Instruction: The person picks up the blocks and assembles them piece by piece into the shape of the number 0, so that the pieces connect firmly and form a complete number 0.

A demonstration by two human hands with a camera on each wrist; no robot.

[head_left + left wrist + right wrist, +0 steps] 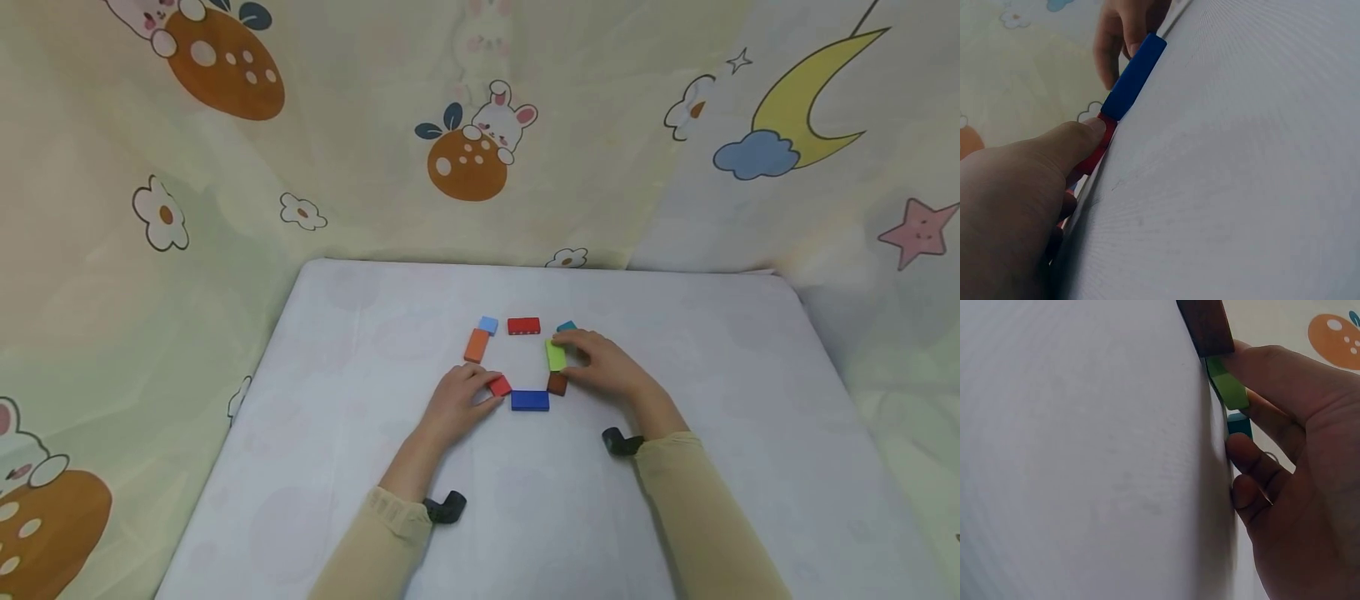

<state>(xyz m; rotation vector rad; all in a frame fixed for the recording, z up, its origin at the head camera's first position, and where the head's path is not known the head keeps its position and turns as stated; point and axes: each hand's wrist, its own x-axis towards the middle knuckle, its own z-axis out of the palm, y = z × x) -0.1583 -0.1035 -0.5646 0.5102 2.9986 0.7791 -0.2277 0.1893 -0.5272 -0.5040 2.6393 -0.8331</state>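
Observation:
Several coloured blocks form a ring on the white table. My left hand (456, 403) pinches a small red block (499, 386) between thumb and fingers at the ring's near left corner. That block touches the end of a dark blue block (530, 401), also visible in the left wrist view. On the right side, my right hand (611, 367) grips a lime green block (555, 356) by its two ends. A brown block (1209, 328) meets the green block's near end. At its far end a teal block (566, 326) is partly hidden by the fingers.
An orange block (476, 345) touches a light blue block (488, 325) on the ring's left side. A longer red block (523, 326) lies at the back, apart from both neighbours. Patterned cloth (360, 150) hangs behind the white table (315, 467).

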